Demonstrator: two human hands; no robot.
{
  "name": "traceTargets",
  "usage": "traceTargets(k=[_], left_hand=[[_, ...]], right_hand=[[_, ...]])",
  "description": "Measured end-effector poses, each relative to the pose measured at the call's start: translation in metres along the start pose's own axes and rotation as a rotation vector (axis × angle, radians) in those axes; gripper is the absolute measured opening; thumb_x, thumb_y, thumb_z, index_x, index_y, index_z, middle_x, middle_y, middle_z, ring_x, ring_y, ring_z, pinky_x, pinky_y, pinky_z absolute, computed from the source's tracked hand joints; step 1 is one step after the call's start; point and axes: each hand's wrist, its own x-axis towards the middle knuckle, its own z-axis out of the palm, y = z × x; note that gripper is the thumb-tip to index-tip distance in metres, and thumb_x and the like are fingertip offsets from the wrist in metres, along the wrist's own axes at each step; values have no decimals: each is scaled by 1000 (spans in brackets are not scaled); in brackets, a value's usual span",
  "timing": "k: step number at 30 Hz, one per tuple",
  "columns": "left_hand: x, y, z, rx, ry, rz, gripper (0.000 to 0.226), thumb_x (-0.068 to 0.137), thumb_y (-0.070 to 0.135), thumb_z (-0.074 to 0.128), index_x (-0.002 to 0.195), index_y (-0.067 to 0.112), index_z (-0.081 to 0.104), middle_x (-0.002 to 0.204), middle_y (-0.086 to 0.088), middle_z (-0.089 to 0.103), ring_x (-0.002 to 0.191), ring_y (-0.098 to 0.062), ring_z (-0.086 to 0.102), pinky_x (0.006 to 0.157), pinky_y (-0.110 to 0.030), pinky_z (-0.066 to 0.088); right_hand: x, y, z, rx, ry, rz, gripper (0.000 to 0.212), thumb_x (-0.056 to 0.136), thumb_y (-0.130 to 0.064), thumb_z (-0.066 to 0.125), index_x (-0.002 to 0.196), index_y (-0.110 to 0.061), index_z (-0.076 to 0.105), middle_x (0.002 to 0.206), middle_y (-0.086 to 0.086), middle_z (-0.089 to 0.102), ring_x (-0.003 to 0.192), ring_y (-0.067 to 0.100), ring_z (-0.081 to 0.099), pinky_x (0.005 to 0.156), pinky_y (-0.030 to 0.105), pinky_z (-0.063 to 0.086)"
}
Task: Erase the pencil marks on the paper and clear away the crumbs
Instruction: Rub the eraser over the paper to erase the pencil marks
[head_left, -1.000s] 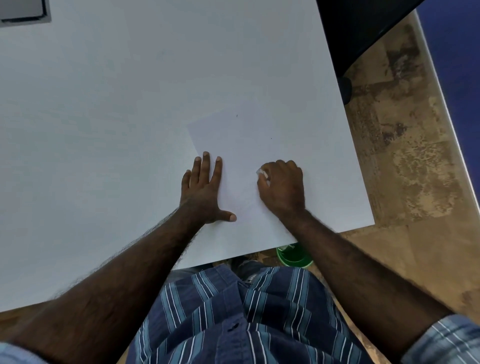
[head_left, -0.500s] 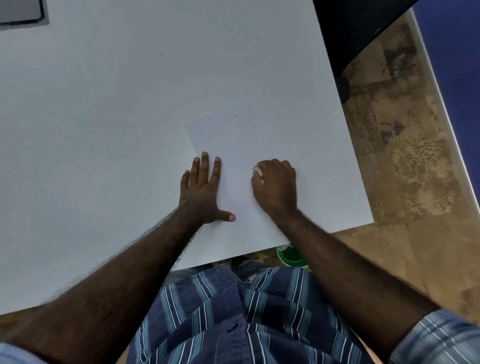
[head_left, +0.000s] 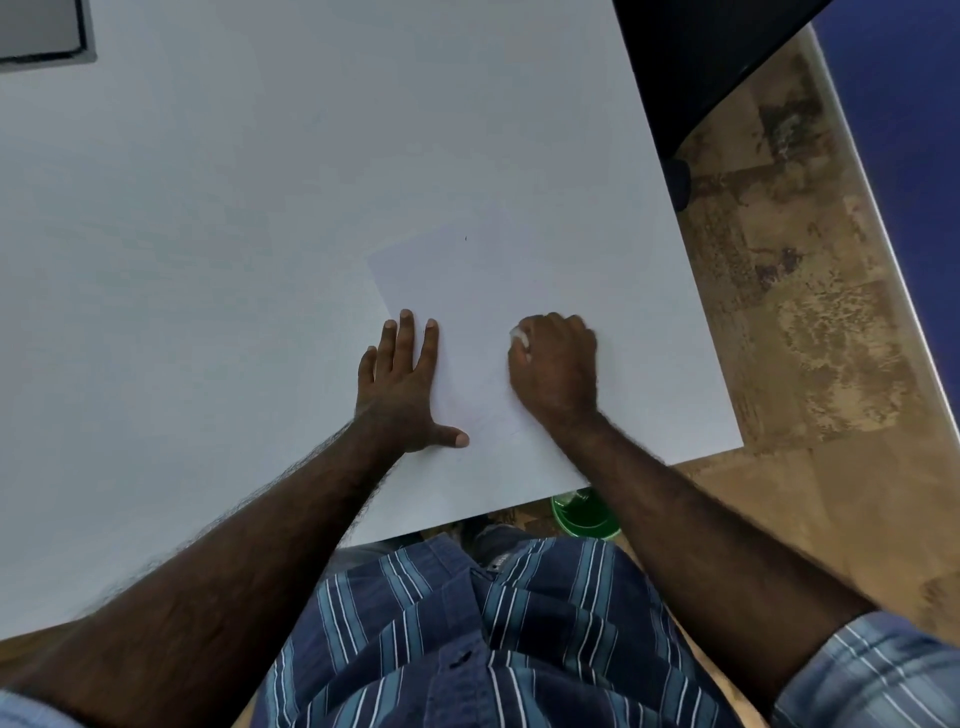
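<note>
nearest to where the person sat, a blue striped shirt (head_left: 467, 639) filled the bottom of the view, and a green tub (head_left: 582, 514) sat on the floor just under the table's near edge. both bare forearms reached up from there onto the white table (head_left: 208, 234).

the paper (head_left: 467, 312) lay on the table's near right part, close to the near edge, turned at a slant. it was white, almost the same shade as the tabletop, so only its left edge and far corner showed clearly. faint pencil marks showed near the right wrist, too pale to read, and one tiny dark speck lay near the far corner.

the left hand (head_left: 402, 384) lay flat and open on the paper's left edge, palm down, fingers together pointing away, thumb stuck out to the right, holding nothing. the right hand (head_left: 556, 369) was curled closed, knuckles up, pinching a small white eraser (head_left: 519, 339) that poked out at the fingertips and touched the sheet.

farther off, a dark chair (head_left: 696, 62) stood past the table's right edge on the brown mottled floor (head_left: 810, 312), and a grey panel (head_left: 41, 31) sat at the far left corner.
</note>
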Motion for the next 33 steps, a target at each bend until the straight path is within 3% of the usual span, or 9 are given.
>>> traceTargets(k=[5, 12, 14, 19, 24, 29, 33], left_hand=[[0, 0, 2, 3, 12, -7, 160, 55, 88, 75, 158, 25, -30, 163, -9, -40, 155, -31, -29, 126, -52, -4], [0, -2, 3, -11, 12, 1, 159, 56, 88, 75, 158, 27, -30, 163, -7, -41, 154, -31, -31, 126, -52, -5], [1, -2, 2, -13, 9, 2, 159, 57, 88, 75, 158, 27, -31, 162, -7, -43, 153, -31, -32, 126, -52, -6], [1, -1, 3, 8, 22, -3, 159, 57, 89, 74, 158, 25, -30, 163, -9, -41, 155, -32, -29, 126, -52, -4], [1, -1, 2, -6, 26, -3, 159, 57, 87, 75, 158, 26, -30, 163, -8, -41, 154, -31, -31, 126, -52, -5], [-1, 6, -5, 32, 2, -9, 156, 61, 83, 77, 159, 21, -28, 163, -12, -39, 154, -35, -28, 126, -54, -3], [2, 16, -20, 18, 78, -13, 128, 78, 75, 71, 165, 14, 2, 171, -17, -17, 158, -35, -14, 126, -52, 6]], right_hand=[[-40, -24, 11, 18, -167, -360, 21, 100, -25, 56, 104, -14, 74, 94, 5, 70, 89, 28, 61, 81, 43, 47], [13, 10, 0, -14, 30, 13, 20, 91, -27, 55, 87, -16, 70, 81, 4, 67, 82, 35, 60, 75, 46, 47], [9, -2, 2, 19, 25, -15, 16, 90, -24, 57, 86, -15, 70, 81, 5, 67, 81, 35, 60, 75, 45, 47], [-30, -29, 14, 15, -166, -320, 19, 98, -26, 60, 104, -15, 75, 94, 4, 72, 90, 28, 63, 82, 44, 49], [6, 2, 3, 16, 9, -34, 11, 90, -24, 64, 88, -19, 74, 82, 1, 70, 83, 32, 61, 73, 43, 46], [6, 8, 2, 6, -42, -65, 9, 95, -24, 66, 95, -20, 73, 89, -1, 71, 87, 29, 61, 76, 44, 48], [2, 10, 5, 20, -17, -46, 8, 96, -24, 66, 97, -21, 73, 90, -2, 69, 85, 29, 60, 74, 42, 46]])
